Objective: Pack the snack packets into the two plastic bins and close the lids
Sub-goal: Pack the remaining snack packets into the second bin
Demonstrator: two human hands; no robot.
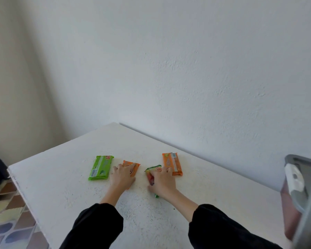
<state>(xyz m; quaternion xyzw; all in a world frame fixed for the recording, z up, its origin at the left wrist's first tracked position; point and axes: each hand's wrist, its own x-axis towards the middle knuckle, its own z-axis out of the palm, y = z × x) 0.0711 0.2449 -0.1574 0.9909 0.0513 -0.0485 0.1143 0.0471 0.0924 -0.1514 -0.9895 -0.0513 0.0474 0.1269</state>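
Head view. Looks down on a white table [61, 177] set against a white wall.

On the table, four snack packets in a loose row:
- a green packet [101, 168] farthest left
- just beside it, a small orange packet [134, 167]
- a green-and-red packet [152, 174]
- a longer orange packet [172, 163] farthest right

Left hand [122, 177] palm down on the small orange packet, fingers nearly straight and spread wide. Presses rather than grips, and covers most of the wrapper.

Right hand [162, 182] likewise flat over the green-and-red packet, with the wrapper's green end poking out by the wrist. Fingers stretched forward, tips touching the near edge of the longer orange packet.

Black sleeves [97, 227] on both forearms.

At the right edge, close and blurred, a clear plastic bin [289, 218] with a grey lid [305, 161] and a white latch [294, 178], well apart from the packets.

Patterned tiled floor [7, 221] at lower left.
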